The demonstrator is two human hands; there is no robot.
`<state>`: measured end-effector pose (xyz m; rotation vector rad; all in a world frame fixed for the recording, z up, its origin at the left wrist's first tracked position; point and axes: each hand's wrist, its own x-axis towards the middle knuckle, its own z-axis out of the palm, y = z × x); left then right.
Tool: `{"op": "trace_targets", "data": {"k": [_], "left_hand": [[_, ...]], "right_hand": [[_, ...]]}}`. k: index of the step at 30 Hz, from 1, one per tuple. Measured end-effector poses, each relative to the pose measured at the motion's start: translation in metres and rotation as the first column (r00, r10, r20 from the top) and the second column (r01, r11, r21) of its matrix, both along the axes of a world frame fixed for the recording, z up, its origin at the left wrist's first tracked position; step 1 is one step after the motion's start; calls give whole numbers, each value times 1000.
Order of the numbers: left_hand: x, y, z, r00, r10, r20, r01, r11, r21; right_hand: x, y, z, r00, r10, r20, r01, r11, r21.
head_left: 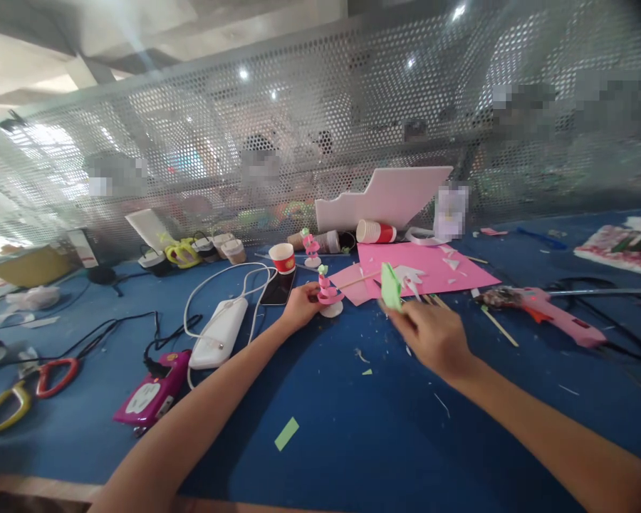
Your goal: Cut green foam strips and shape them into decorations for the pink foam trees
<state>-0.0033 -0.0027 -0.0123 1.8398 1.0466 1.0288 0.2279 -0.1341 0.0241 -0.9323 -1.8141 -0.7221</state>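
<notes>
My left hand point(302, 308) has its fingers closed on a small pink paper figure point(327, 291) with a green top, which stands upright on a white round base. In my right hand point(439, 336), the fingers pinch a folded light green piece of paper or foam point(390, 286), held above the table. Between the two hands runs a thin wooden stick point(359, 280); I cannot tell whether it joins either thing. A second similar pink figure point(310, 249) stands behind. A green scrap point(287, 434) lies in front on the table.
Pink sheets point(432, 258) with white scraps lie behind my right hand. At right is a pink glue gun point(558, 317). A paper cup point(283, 258), a phone point(278, 288), a white power bank point(221, 331) with cables, a purple device point(154, 392) and scissors point(56, 377) are at left.
</notes>
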Motion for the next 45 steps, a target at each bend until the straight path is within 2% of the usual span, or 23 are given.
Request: {"op": "trace_targets", "data": {"k": [1, 3, 4, 5, 7, 9, 10, 12, 14, 16, 19, 21, 24, 26, 28, 29, 31, 33, 35, 38, 40, 42, 45], "left_hand": [[0, 0, 0, 1000, 1, 2, -1, 1000, -1], [1, -1, 1, 1000, -1, 12, 1, 1000, -4], [1, -1, 1, 1000, -2, 18, 2, 1000, -6], [1, 0, 1, 1000, -6, 22, 6, 1000, -5], [0, 0, 0, 1000, -7, 21, 7, 1000, 5], [0, 1, 0, 1000, -2, 15, 2, 1000, 19], [0, 1, -1, 1000, 0, 13, 0, 1000, 22], [0, 2, -2, 1000, 1, 18, -1, 1000, 19], [0, 2, -1, 999, -3, 34, 3, 1000, 6], [0, 1, 0, 999, -1, 38, 1, 1000, -9], [2, -1, 2, 999, 26, 25, -25, 1000, -12], [2, -1, 3, 999, 33, 28, -32, 999, -12], [1, 0, 1, 999, 11, 44, -11, 1000, -20], [1, 1, 0, 999, -5, 47, 6, 1000, -19], [0, 1, 0, 999, -8, 42, 9, 1000, -14], [0, 1, 0, 999, -3, 38, 4, 1000, -11], [0, 0, 0, 999, 9, 40, -8, 1000, -12], [0, 1, 0, 999, 1, 51, 0, 1000, -20], [0, 0, 0, 998, -9, 56, 10, 1000, -21], [0, 0, 0, 999, 2, 35, -2, 1000, -10], [1, 0, 1, 999, 21, 26, -21, 1000, -4], [1, 0, 2, 999, 23, 38, -22, 1000, -10], [1, 1, 2, 998, 9, 59, -7, 999, -32]], "right_hand": [[-2, -3, 1, 989, 122, 87, -121, 993, -10], [-7, -7, 1, 838, 441, 322, -441, 894, -76], [-7, -7, 0, 817, 453, 357, -456, 886, -81], [-7, -5, -1, 844, 416, 338, -416, 906, -75], [-3, 3, -4, 982, 161, 96, -158, 987, -40], [0, 9, -6, 993, -43, -111, 31, 994, -109], [0, 9, -6, 994, -29, -108, 15, 992, -124], [-4, 4, -5, 969, 223, 103, -210, 970, -120], [-7, 0, -2, 849, 400, 344, -393, 915, -95], [-5, 0, 0, 898, 314, 306, -324, 946, -22], [0, 3, 2, 999, 19, 27, -19, 1000, 0], [-1, -1, 2, 989, 103, 108, -104, 995, 9], [-5, -6, 1, 819, 374, 435, -413, 911, -7], [-2, -2, -1, 874, 314, 371, -342, 940, 10], [3, 5, -4, 995, 60, 80, -62, 998, 21], [5, 8, -5, 999, -22, -26, 22, 1000, 8], [4, 9, -6, 998, 40, 42, -41, 999, 23], [1, 7, -6, 906, 268, 327, -286, 958, 8], [-1, 7, -7, 847, 324, 422, -350, 937, -16], [4, 14, -9, 996, 29, 86, -31, 999, 20], [6, 15, -9, 995, -80, -63, 80, 997, -10], [2, 12, -9, 991, 94, 98, -94, 996, -2], [-4, 7, -7, 833, 357, 423, -378, 925, -38]]}}
